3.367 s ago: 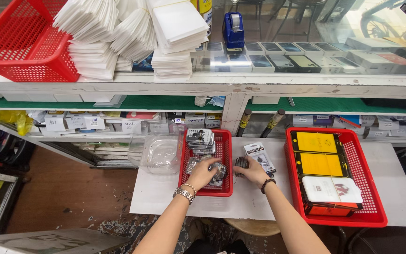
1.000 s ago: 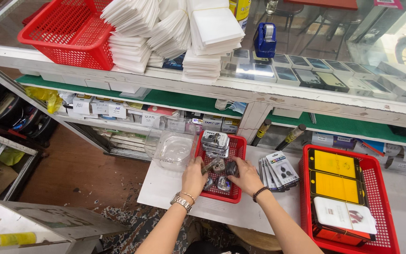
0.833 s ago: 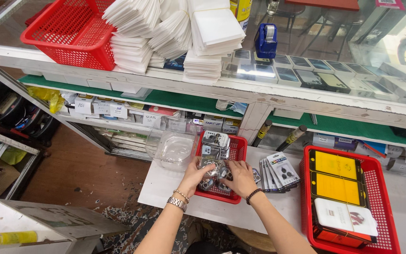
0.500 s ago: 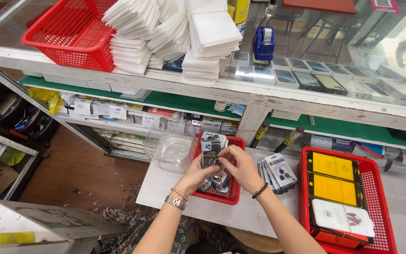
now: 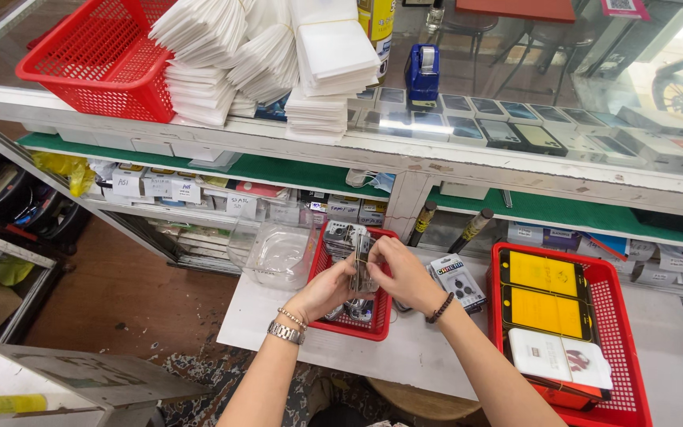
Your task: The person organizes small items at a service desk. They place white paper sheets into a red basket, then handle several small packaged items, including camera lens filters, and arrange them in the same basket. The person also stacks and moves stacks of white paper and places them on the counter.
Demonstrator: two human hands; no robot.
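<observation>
Left hand [image 5: 327,289] and right hand [image 5: 401,273] are closed together around a stack of small packets [image 5: 361,265], held above the small red tray [image 5: 373,326] on the desk [image 5: 428,356].

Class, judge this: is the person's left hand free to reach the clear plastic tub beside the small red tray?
Probably not yet: the left hand and right hand both hold a stack of small packets. The clear plastic tub sits close, unobstructed.

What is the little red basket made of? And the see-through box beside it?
The small red basket looks like moulded plastic: glossy, with a mesh of little holes. The clear box looks like thin transparent plastic, since the shelf shows through it. Both hands hold small packets above the basket.
</observation>
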